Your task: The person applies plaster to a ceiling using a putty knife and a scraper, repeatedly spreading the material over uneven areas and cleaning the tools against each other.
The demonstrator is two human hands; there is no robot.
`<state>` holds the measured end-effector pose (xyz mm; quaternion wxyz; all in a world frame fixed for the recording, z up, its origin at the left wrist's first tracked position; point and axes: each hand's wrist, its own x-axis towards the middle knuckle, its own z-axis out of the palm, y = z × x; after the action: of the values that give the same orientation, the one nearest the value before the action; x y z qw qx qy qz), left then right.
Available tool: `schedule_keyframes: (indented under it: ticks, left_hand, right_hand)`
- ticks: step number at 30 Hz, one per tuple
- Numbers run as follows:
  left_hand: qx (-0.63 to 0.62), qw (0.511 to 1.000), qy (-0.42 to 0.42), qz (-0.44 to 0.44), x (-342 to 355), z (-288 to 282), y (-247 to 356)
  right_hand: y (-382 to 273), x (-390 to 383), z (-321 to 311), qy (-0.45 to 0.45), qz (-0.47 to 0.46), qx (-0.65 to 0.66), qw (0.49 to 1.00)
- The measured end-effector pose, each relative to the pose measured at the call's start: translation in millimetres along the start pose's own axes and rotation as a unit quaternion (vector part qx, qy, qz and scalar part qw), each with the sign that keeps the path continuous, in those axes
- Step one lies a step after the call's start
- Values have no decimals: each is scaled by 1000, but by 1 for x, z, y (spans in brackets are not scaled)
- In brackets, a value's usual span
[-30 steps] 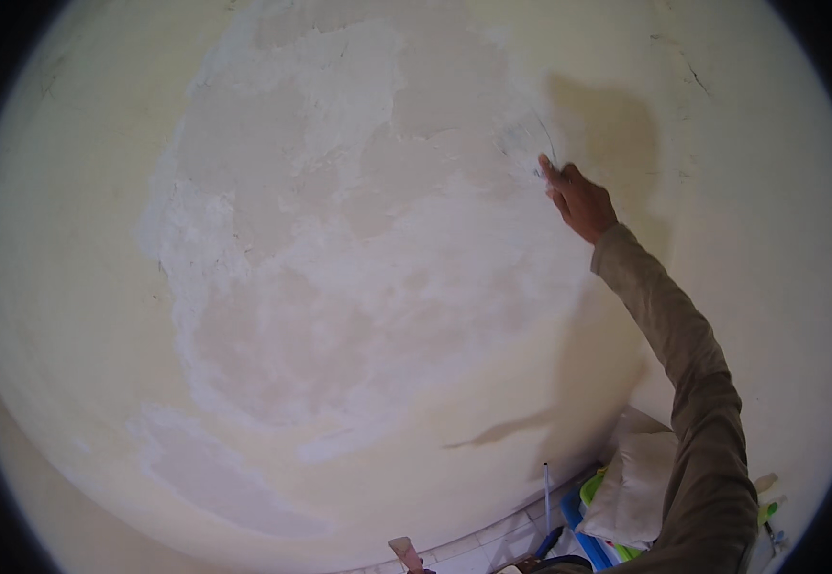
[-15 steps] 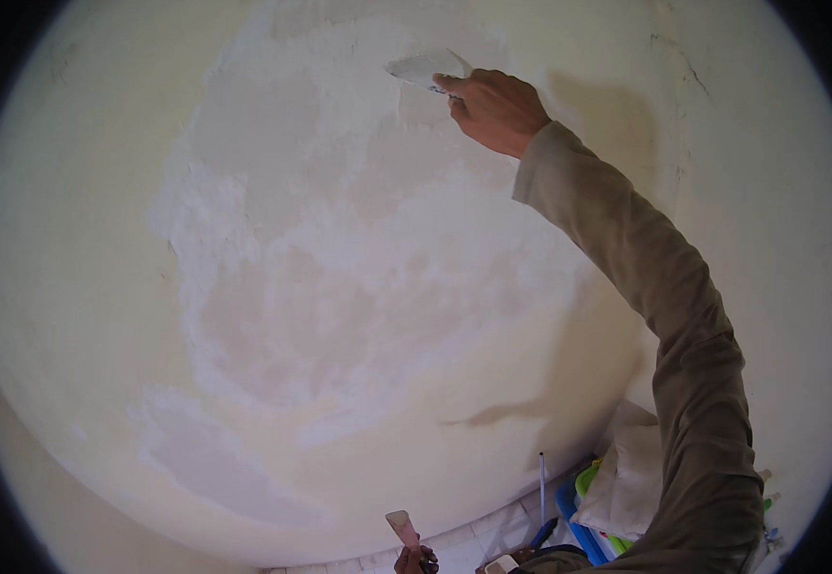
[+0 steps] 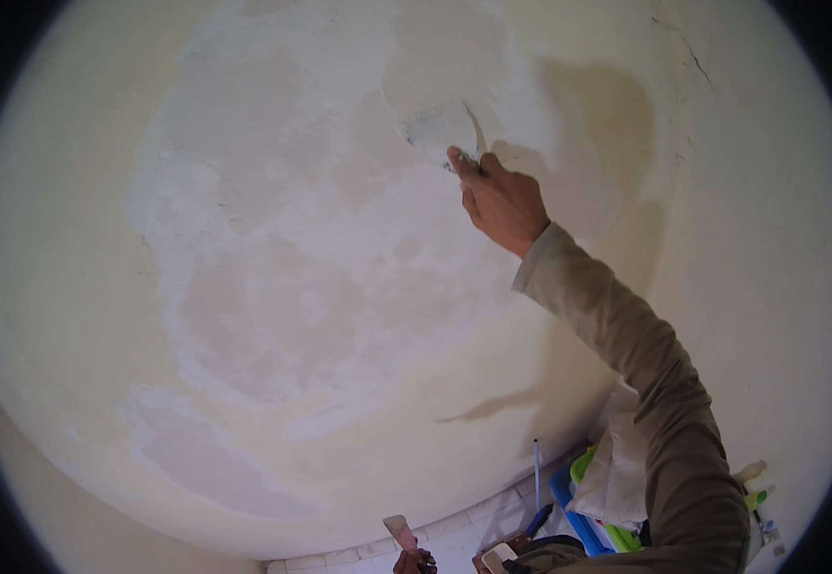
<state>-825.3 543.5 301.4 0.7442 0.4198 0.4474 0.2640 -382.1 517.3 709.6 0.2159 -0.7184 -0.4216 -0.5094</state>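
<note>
With fingers closed round its handle and the index finger stretched along the blade, my right hand (image 3: 507, 203) holds a wide putty knife (image 3: 438, 132). Its smeared blade lies against a large whitish-grey patch of filler (image 3: 272, 316) on a pale yellow wall (image 3: 62, 277). Down at the lower edge, my left hand (image 3: 416, 562) is closed on a smaller scraper (image 3: 399, 530), blade up and apart from the wall. Part of this hand is cut off by the picture's edge. A second, smaller filler patch (image 3: 210, 459) shows at the lower left.
Low on the right, by my right sleeve, stand a blue tub (image 3: 578, 512), a bright green container (image 3: 583, 464) and a pale sack (image 3: 615, 469). A thin stick (image 3: 536, 474) rises beside them from the tiled floor (image 3: 454, 540). A crack (image 3: 695, 63) runs down the upper right wall.
My right hand has moved down with the putty knife, and the blade has turned more upright. The left hand still grips its scraper. The view has shifted slightly.
</note>
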Motion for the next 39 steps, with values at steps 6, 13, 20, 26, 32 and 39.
schedule_keyframes:
  ticks: [6, 13, 20, 26, 32, 39]
  left_hand:
    - [-5, 1000, -21, 16, 7, 9, -1]
    - [-9, 1000, -21, 22, -6, 7, 10]
    - [-11, 1000, 0, -12, -12, 11, 1]
    - [-2, 1000, 1, 5, -18, 21, 8]
    - [-32, 999, 2, 10, -5, 11, -11]
    - [-39, 999, -12, 6, -4, 16, -1]
  right_hand:
    - [4, -72, 49, -34, 49, 63, 996]
    - [-6, -112, 29, -84, 99, 125, 984]
    - [12, 53, -50, 63, 38, 50, 996]
    - [-5, 112, -75, -79, 52, -3, 995]
    - [1, 39, -32, -39, -6, -13, 999]
    - [-9, -46, -5, -59, 15, 12, 998]
